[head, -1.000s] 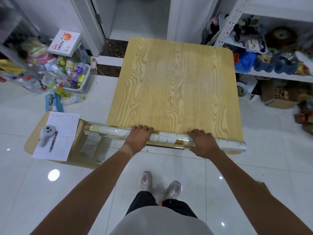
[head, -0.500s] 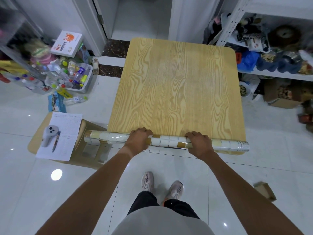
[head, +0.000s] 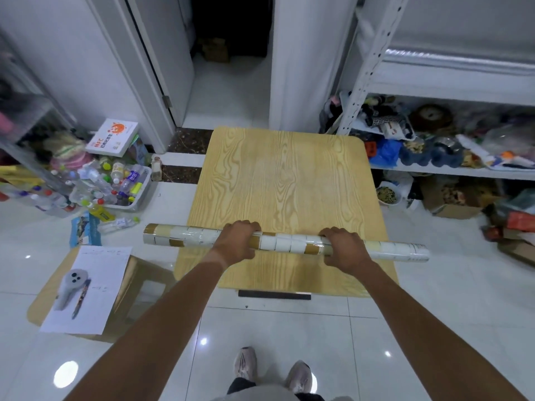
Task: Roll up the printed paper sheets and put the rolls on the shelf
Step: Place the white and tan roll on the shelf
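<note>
Head view: left hand and right hand, apart, grip the paper roll (tile-printed) over the wooden table.

White box, upper left of frame: orange "NFC" in big letters, w/ a row of orange characters under it, too small to read. Paper sheet, lower left: faint handwriting, illegible. Bottle labels in the bin, left: print blurred, can't read.
</note>
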